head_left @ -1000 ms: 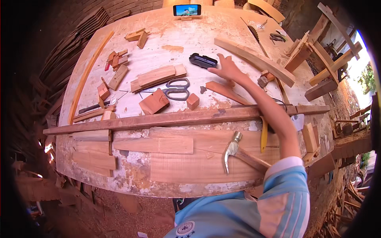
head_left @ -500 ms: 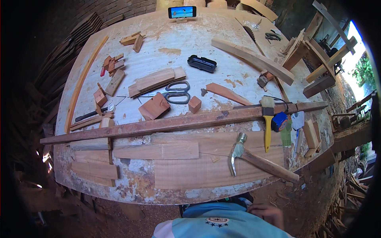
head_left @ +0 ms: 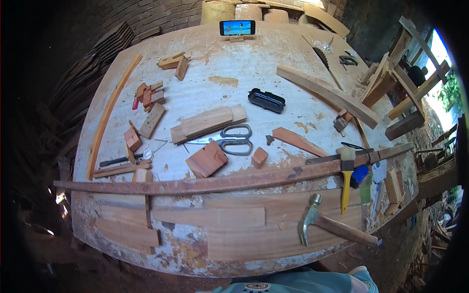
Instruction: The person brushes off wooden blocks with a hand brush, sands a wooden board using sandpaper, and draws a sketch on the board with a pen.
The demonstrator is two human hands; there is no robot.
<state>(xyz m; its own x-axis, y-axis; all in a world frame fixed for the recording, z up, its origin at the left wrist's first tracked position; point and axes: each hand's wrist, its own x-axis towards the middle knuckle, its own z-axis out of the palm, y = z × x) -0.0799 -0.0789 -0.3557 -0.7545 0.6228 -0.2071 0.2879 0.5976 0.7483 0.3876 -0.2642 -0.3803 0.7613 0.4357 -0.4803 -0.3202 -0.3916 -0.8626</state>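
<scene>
We are standing at a broad, paint-worn wooden table [head_left: 234, 68], with only part of our light blue shirt [head_left: 293, 283] showing at the lower edge. Both our left hand and our right hand are lying outside the view, so we cannot tell whether either is clenched, loose or grasping anything.

Nearest to our body, the claw hammer with a brassy metal head and brown wooden handle [head_left: 337, 227] is resting at the near right of the table. Its head is lying on a wide, flat, pale-brown board [head_left: 259, 244], while its handle is slanting to the table's edge. Beyond it, a long, square-sided, reddish-brown wooden bar [head_left: 220, 184] is running crosswise, and a yellow-handled flat paintbrush [head_left: 346, 188] is leaning over it, just beside a blue tape measure [head_left: 360, 176]. Farther back, dark-handled metal scissors [head_left: 219, 140] and a black oblong case [head_left: 266, 100] are lying apart from the hammer.

In our judgement, good handling here is depending on keeping the claw off the board's face so that it is not scratching the wood, minding the handle end at the edge, and holding that handle low and firmly whenever we are lifting the hammer.
</scene>
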